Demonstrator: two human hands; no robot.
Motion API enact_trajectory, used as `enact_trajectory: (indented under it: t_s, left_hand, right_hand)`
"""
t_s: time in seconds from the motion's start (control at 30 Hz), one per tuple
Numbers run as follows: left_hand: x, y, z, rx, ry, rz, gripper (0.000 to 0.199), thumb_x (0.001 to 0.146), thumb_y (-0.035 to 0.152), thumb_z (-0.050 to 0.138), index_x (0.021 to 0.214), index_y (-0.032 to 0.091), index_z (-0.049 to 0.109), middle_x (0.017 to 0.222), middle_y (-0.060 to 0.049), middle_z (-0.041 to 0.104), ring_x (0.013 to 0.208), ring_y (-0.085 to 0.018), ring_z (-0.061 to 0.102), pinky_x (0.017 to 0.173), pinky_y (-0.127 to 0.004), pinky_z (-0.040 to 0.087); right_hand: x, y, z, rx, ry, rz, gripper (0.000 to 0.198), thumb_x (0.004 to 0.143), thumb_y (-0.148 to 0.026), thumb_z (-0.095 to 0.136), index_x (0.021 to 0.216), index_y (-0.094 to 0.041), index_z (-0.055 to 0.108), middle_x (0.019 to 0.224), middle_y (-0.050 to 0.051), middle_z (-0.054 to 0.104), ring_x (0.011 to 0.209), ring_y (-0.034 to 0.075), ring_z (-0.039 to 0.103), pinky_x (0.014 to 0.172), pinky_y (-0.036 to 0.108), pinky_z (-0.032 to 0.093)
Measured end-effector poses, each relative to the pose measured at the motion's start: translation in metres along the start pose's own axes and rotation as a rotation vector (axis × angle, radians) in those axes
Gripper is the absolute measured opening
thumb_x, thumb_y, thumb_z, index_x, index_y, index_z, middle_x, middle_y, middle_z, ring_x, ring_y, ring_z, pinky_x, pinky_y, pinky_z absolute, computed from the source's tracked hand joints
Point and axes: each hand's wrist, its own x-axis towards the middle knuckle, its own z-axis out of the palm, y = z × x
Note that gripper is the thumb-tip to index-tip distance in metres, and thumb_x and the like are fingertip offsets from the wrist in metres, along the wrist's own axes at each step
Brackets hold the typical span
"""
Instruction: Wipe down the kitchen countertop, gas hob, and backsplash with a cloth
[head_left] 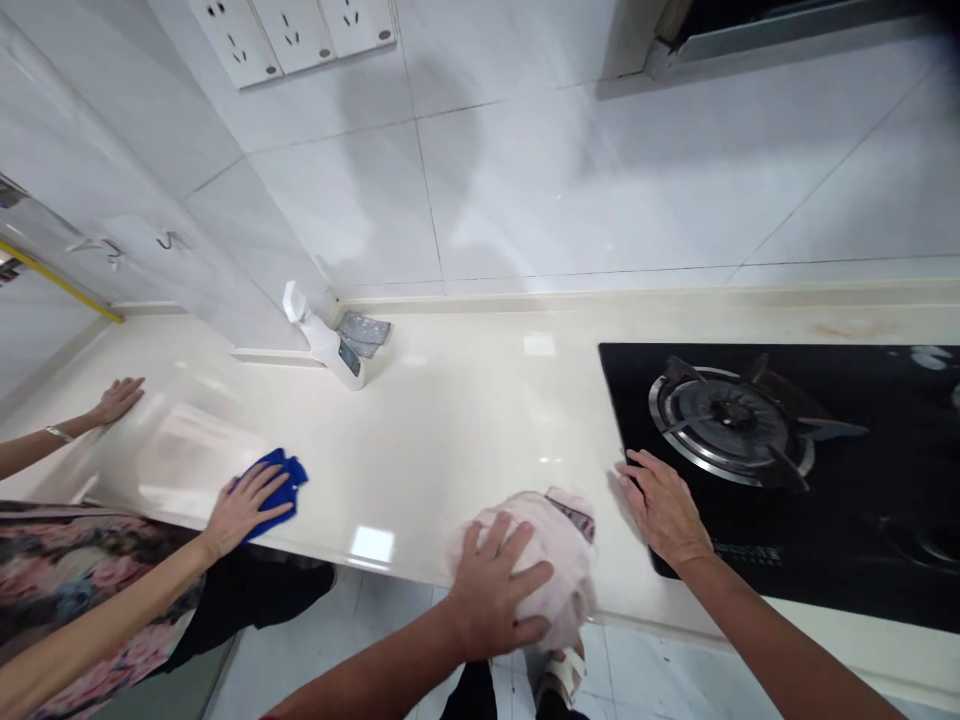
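Observation:
A bunched pale pink cloth [559, 570] lies at the front edge of the white countertop [450, 420], part of it hanging over and its outline smeared by motion. My left hand [499, 580] presses down on it with the fingers spread and the cloth under the palm. At the left rim of the black gas stove [825, 560] rests my right hand [664, 505], its fingers apart and nothing in them. Its fingertips reach onto the counter beside the glass.
Left of me a co-worker's hand [244, 505] presses a blue cloth [289, 490] on the counter; the co-worker's other hand [118, 400] lies flat farther left. A white spray bottle [330, 345] and a grey packet [364, 332] stand by the wall corner. A burner [731, 420] rises from the stove.

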Motion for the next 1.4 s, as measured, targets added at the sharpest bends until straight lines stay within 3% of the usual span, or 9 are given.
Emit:
enact_trajectory:
  t_s: [0.17,0.27,0.43,0.67,0.9,1.1,1.23,1.33,1.4]
  left_hand:
    - [-0.086,-0.08,-0.026,0.285,0.035,-0.145,0.067,0.079,0.074,0.059,0.133,0.035,0.062,0.156,-0.016,0.043,0.145,-0.043,0.032,0.107,-0.056,0.029]
    - [-0.13,-0.127,-0.047,0.368,-0.055,-0.255,0.066,0.073,0.068,0.07,0.128,0.032,0.064,0.152,-0.018,0.048,0.141,-0.044,0.039,0.103,-0.055,0.035]
    - [-0.15,-0.153,-0.073,0.407,-0.122,-0.553,0.097,0.06,0.041,0.085,0.146,0.018,0.046,0.16,-0.025,0.032,0.14,-0.04,0.042,0.104,-0.047,0.042]
    - [-0.096,-0.085,-0.055,0.388,-0.19,-0.619,0.095,0.061,0.031,0.084,0.148,0.025,0.046,0.162,-0.023,0.028,0.144,-0.043,0.035,0.104,-0.056,0.038]
    - [0.011,0.051,0.031,0.164,-0.102,-0.309,0.086,0.07,0.049,0.08,0.148,0.039,0.045,0.166,-0.013,0.025,0.144,-0.043,0.036,0.106,-0.06,0.03]
    - [0.088,0.137,0.09,0.06,-0.066,-0.159,0.098,0.071,0.05,0.079,0.155,0.03,0.032,0.166,-0.021,0.02,0.144,-0.045,0.034,0.105,-0.065,0.033]
    - [0.089,0.131,0.079,-0.041,-0.014,-0.098,0.107,0.066,0.065,0.078,0.152,0.018,0.035,0.162,-0.026,0.028,0.144,-0.044,0.034,0.11,-0.063,0.034]
    - [0.066,0.096,0.044,-0.154,0.044,0.069,0.099,0.076,0.072,0.065,0.15,0.011,0.038,0.152,-0.025,0.044,0.145,-0.036,0.037,0.113,-0.052,0.038]
    - [0.049,0.067,0.019,-0.13,0.078,0.03,0.081,0.087,0.061,0.061,0.15,0.017,0.039,0.151,-0.019,0.048,0.145,-0.031,0.038,0.116,-0.049,0.036]
  right_hand:
    - [-0.002,0.003,0.003,-0.04,-0.026,-0.023,0.03,0.097,-0.036,0.042,0.11,-0.019,0.063,0.135,0.014,0.06,0.134,0.031,0.048,0.108,0.054,0.043]
    - [0.0,0.002,0.004,-0.044,-0.008,-0.028,0.029,0.096,-0.036,0.043,0.109,-0.019,0.063,0.134,0.014,0.06,0.134,0.032,0.048,0.107,0.053,0.042]
    - [0.004,-0.005,0.0,-0.046,-0.01,-0.018,0.029,0.098,-0.036,0.042,0.106,-0.018,0.063,0.132,0.015,0.06,0.132,0.032,0.048,0.105,0.054,0.043]
    - [0.009,-0.014,-0.009,0.064,0.007,-0.01,0.033,0.097,-0.039,0.045,0.113,-0.017,0.063,0.13,0.017,0.058,0.132,0.033,0.046,0.109,0.054,0.039]
    - [0.005,-0.02,-0.021,0.357,0.059,0.07,0.033,0.097,-0.041,0.044,0.113,-0.018,0.062,0.124,0.016,0.058,0.12,0.029,0.054,0.106,0.051,0.045]
    - [-0.059,-0.037,-0.081,0.505,0.111,0.125,0.028,0.1,-0.037,0.042,0.118,-0.023,0.059,0.13,0.013,0.056,0.124,0.027,0.053,0.109,0.051,0.043]
    - [-0.115,-0.047,-0.1,0.396,0.051,0.037,0.036,0.099,-0.036,0.044,0.133,-0.029,0.053,0.136,0.012,0.053,0.126,0.029,0.052,0.103,0.053,0.046]
    - [-0.128,-0.064,-0.087,0.202,-0.094,-0.127,0.056,0.094,-0.042,0.056,0.148,-0.034,0.042,0.151,0.012,0.042,0.139,0.037,0.039,0.107,0.062,0.039]
    - [-0.121,-0.08,-0.07,0.081,-0.137,-0.199,0.067,0.086,-0.051,0.066,0.148,-0.036,0.044,0.157,0.012,0.038,0.144,0.046,0.027,0.107,0.072,0.029]
